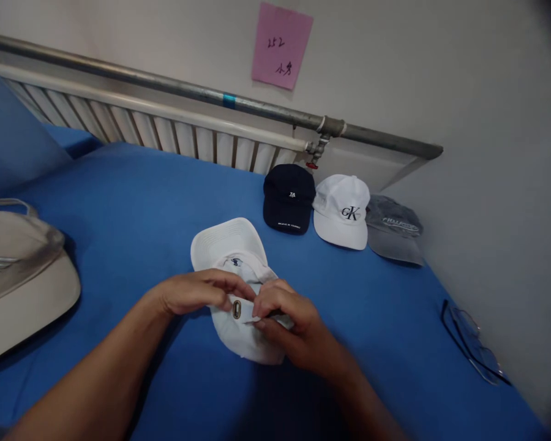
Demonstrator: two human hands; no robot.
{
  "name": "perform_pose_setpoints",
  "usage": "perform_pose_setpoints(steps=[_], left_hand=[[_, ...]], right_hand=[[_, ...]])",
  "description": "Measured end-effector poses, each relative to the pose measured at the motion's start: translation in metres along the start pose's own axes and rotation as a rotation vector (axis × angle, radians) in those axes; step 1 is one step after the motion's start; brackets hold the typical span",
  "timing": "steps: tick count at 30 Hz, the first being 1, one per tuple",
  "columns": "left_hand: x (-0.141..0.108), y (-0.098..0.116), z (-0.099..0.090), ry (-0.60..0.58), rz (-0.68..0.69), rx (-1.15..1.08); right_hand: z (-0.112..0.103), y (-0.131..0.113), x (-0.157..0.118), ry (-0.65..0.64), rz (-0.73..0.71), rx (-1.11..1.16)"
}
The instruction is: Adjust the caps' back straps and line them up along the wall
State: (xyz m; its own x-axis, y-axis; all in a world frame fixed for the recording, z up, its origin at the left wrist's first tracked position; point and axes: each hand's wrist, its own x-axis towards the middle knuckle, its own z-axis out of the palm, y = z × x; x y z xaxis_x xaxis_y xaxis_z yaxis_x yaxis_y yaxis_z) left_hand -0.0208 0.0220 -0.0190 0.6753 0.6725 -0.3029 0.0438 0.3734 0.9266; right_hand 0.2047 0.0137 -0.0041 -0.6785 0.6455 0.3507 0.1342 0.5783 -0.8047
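A white baseball cap (252, 340) lies upside down on the blue cover, its brim pointing up and left. Across its back runs a white strap with an oval metal eyelet (237, 309). My left hand (199, 291) pinches the strap just left of the eyelet. On the other side, my right hand (289, 312) grips the strap's right part between thumb and fingers. Part of the cap's right side is hidden behind my right hand.
A navy cap (288, 199), a white cap (342, 211) and a grey cap (395, 229) stand in a row by the wall. A beige cap (22, 282) sits at left, glasses (475, 343) at right. Behind are a radiator (165, 131) and pipe (174, 82).
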Motion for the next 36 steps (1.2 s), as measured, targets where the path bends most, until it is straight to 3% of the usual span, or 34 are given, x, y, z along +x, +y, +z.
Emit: perform_pose_setpoints(steps=[2,4,7,11,15,18,26,30,36], left_hand=[[0.001,0.000,0.000,0.097,-0.010,0.042],[0.002,0.003,0.002,0.163,-0.033,0.223],[0.001,0.007,0.006,0.161,-0.034,0.397],[-0.003,0.009,0.007,0.238,-0.074,0.192],[-0.006,0.006,0.005,0.221,0.016,-0.139],[-0.003,0.003,0.006,0.233,0.059,-0.256],[0.002,0.004,0.017,0.335,0.104,-0.300],[0.003,0.004,0.019,0.318,0.102,-0.269],[0.003,0.000,0.024,0.299,0.124,-0.143]], right_hand=[[0.000,0.001,0.000,0.004,0.011,-0.002],[0.000,0.003,0.000,-0.005,0.014,0.004],[0.002,0.004,0.002,-0.036,-0.001,0.031],[0.003,0.004,0.003,-0.016,0.016,0.038],[0.004,0.006,0.004,0.065,0.052,0.017],[0.005,0.008,0.004,0.097,0.051,-0.011],[0.009,0.002,0.005,0.175,0.067,-0.105],[0.009,-0.001,0.004,0.212,0.058,-0.123],[0.011,-0.003,0.005,0.166,0.044,-0.210]])
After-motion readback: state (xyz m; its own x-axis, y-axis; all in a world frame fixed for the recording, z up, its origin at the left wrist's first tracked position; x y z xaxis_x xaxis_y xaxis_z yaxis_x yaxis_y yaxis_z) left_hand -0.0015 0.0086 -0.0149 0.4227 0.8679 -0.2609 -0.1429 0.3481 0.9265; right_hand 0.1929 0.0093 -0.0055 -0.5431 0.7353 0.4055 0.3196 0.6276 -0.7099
